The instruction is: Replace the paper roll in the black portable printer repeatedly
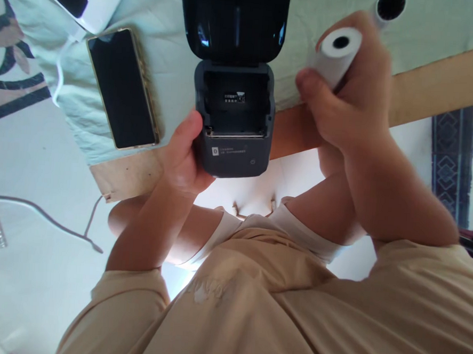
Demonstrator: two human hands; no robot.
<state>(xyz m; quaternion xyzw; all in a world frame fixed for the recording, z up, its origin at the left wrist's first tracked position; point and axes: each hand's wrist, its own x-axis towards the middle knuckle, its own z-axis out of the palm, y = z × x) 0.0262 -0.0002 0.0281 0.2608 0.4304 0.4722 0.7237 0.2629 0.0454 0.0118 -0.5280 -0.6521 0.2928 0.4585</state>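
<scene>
A dark grey portable label printer [238,153] is held near the table's front edge, its black lid [236,22] swung up and away from me. The paper bay inside shows no roll, only a small printed label on its back wall. My left hand [183,158] grips the printer's left side, thumb along the upper edge and fingers partly hidden beneath. To the right of the printer, my right hand [351,93] is closed around a white paper roll [338,55] with a dark hole in its core. The roll is tilted and apart from the printer.
A smartphone [124,90] with a dark screen lies left of the printer on the green cloth [164,50]. Beyond it sits a white device [89,0] with a cable. A second roll [390,6] stands at the far right. The wooden table edge [438,77] runs along the front.
</scene>
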